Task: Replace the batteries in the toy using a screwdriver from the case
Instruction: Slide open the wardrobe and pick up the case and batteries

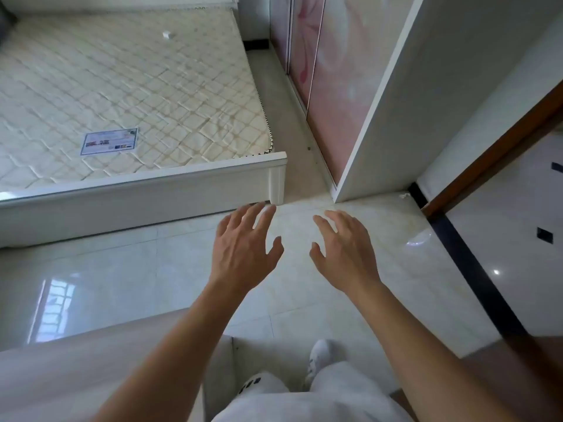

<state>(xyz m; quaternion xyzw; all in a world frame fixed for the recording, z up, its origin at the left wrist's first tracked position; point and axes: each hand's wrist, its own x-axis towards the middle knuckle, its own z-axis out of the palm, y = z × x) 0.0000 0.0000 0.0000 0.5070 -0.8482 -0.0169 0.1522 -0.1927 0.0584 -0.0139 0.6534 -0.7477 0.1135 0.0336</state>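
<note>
left hand (243, 251), right hand (344, 254), both spread, empty

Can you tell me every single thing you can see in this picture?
mattress: one, cream, quilted, bare, on the bed at upper left
label: one, white and blue, on the mattress near its foot
bed frame: one, white, around the mattress
wardrobe: one, white with pink flowered doors, upper right
floor: glossy pale tiles with a black strip at right
toy, screwdriver, case: none in view
shoe: one showing, white, bottom middle
trousers: light grey, bottom edge
left hand: open, empty, fingers spread, over the floor
right hand: open, empty, fingers spread, beside the left
</note>
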